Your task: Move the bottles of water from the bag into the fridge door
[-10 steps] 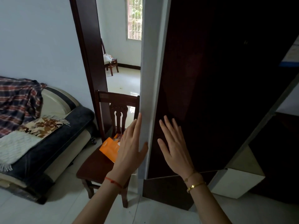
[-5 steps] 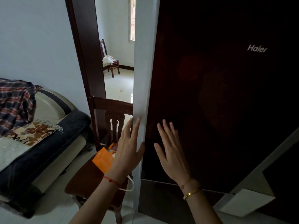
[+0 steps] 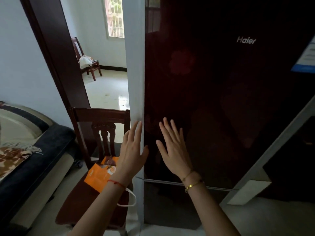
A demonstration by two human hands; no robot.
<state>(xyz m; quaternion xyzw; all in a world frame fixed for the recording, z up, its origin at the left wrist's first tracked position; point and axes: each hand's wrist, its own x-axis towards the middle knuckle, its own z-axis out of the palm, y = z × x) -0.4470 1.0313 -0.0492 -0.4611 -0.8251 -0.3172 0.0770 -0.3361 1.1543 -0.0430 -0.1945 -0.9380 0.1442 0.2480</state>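
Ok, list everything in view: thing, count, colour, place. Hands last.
Haier fridge door: one, dark maroon, right half of view.
Bag: one, orange with a white handle, on the near chair's seat.
Wooden chair: one, dark brown, left of the fridge.
Far chair: one, brown, in the room beyond, holding white cloth.
Sofa: one, cream and dark blue, lower left.
Barred window: one, far room.
Left hand: open, at the door's pale edge.
Right hand: open, over the door front.
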